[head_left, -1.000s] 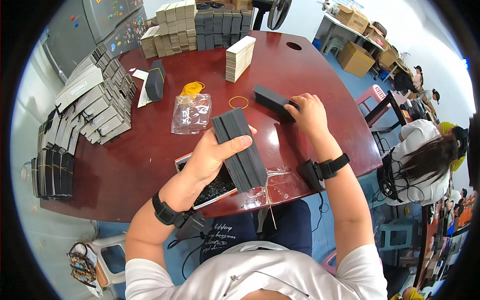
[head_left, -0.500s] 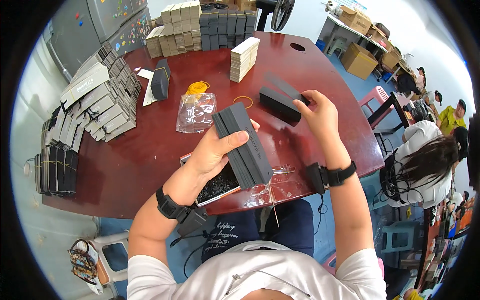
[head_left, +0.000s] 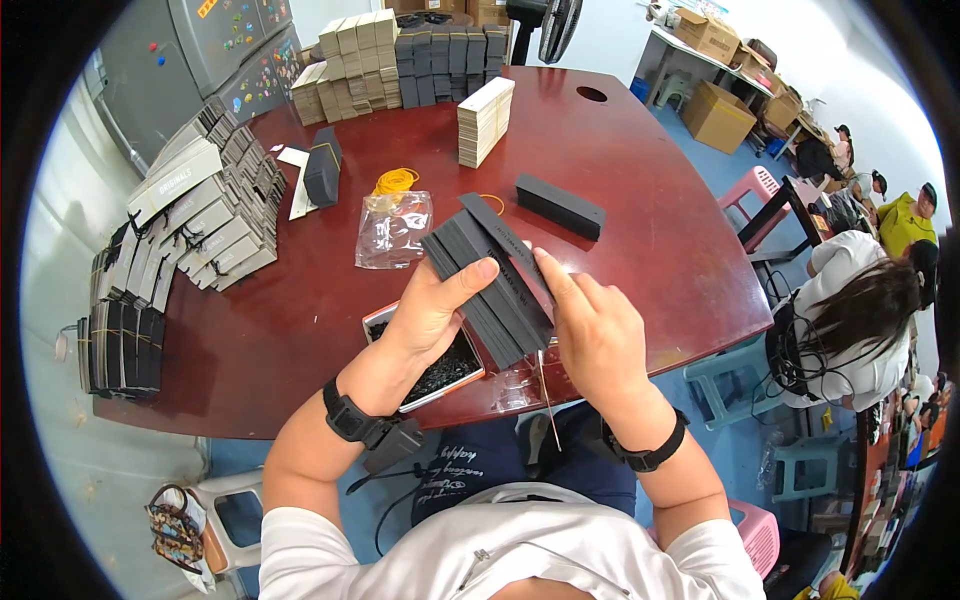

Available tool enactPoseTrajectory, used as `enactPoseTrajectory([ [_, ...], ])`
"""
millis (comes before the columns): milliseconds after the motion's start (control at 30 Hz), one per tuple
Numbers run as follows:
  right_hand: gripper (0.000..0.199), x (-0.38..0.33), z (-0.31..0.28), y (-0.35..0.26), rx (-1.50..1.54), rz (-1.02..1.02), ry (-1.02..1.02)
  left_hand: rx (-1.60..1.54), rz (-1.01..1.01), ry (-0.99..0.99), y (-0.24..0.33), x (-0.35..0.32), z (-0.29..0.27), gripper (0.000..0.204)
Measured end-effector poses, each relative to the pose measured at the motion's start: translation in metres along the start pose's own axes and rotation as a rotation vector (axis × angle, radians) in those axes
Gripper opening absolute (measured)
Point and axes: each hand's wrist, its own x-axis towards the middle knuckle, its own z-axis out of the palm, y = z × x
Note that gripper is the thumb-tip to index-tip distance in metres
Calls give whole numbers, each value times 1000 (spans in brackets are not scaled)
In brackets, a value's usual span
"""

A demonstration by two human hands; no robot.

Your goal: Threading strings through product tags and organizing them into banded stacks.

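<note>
My left hand (head_left: 428, 312) is closed around a thick stack of long black card strips (head_left: 478, 285), its thumb across the top, tilted above the table's near edge. Along the stack's right side, my right hand (head_left: 600, 335) pinches a single black card strip (head_left: 508, 243), which stands slightly apart from the others. Beyond the hands, another block of black strips (head_left: 560, 208) lies on the red table. Partly covered by my left arm, an open box (head_left: 445, 391) holds small black pieces too fine to name.
A clear plastic bag (head_left: 393, 235), yellow rubber bands (head_left: 396, 181) and a banded black bundle (head_left: 322, 170) lie left of centre. Grey-white tag stacks (head_left: 215, 215) pile up at the left. A beige card stack (head_left: 485, 122) stands farther back. People sit at the right.
My right hand has come from the block on the table to the stack in my left hand, bringing a black strip against it. The left hand keeps its hold.
</note>
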Motion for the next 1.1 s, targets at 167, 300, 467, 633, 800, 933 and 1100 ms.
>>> enactPoseTrajectory([
  [167,55,-6,7,-1,211,-64,140,63,7,-23,1,0,-6,42],
  [300,61,-8,7,2,312,-64,-40,46,18,-44,1,1,-7,40],
  [467,63,-15,-4,5,512,-104,-226,156,-27,5,2,-1,-1,35],
  [633,72,-21,0,-11,524,13,-36,347,104,186,-11,5,21,29],
  [800,56,-27,3,12,471,152,182,406,132,29,-17,14,57,32],
  [933,50,-40,-6,39,726,348,151,635,100,-246,-8,21,76,45],
  [1100,56,-73,31,61,768,366,88,1113,103,-271,-36,29,84,44],
])
